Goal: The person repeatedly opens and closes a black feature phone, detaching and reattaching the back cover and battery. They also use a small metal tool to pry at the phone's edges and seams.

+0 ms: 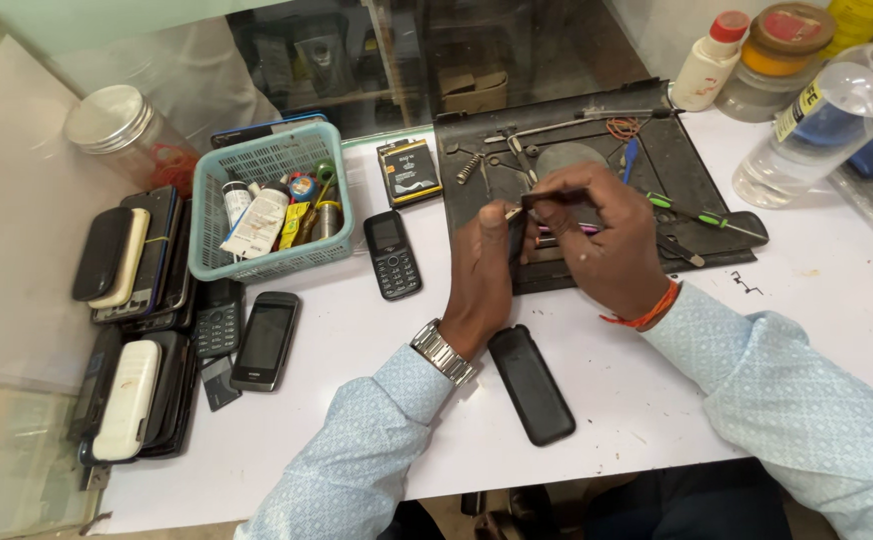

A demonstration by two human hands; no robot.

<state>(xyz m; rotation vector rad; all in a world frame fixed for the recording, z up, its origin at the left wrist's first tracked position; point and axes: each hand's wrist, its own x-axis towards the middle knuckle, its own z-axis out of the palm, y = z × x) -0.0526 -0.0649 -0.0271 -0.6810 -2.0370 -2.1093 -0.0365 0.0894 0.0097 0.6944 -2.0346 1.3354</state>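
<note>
I see my left hand (pixel 479 270) curled almost fully closed, its grip pinching a small dark flat part (pixel 553 197) from the left, while my right hand (pixel 605 240) closes on the same part from the right, fingers (pixel 572 192) folded over its top edge. The part sits between the two grips, above the near edge of the black rubber work mat (pixel 677 160), at the middle of the white counter (pixel 357 400). What the part is I cannot make out; most of it is covered by my fingers, and a thin pale tip at the left thumb is too small to identify. A pink-handled tool (pixel 557 230) shows only in a sliver under my hands. Just near of my left wrist, with its steel watch (pixel 444 352), lies a black oblong phone back cover (pixel 531 385), apart from both hands. A black keypad phone (pixel 392 254) lies to the left of my hands, and beyond it a teal plastic basket (pixel 257 262) of small tubes and spools. A green-handled screwdriver (pixel 702 216) rests on the mat's right side. Stacked phones (pixel 137 260) line the far left, partly cut off, and clear bottles (pixel 837 110) stand at the far right.
</note>
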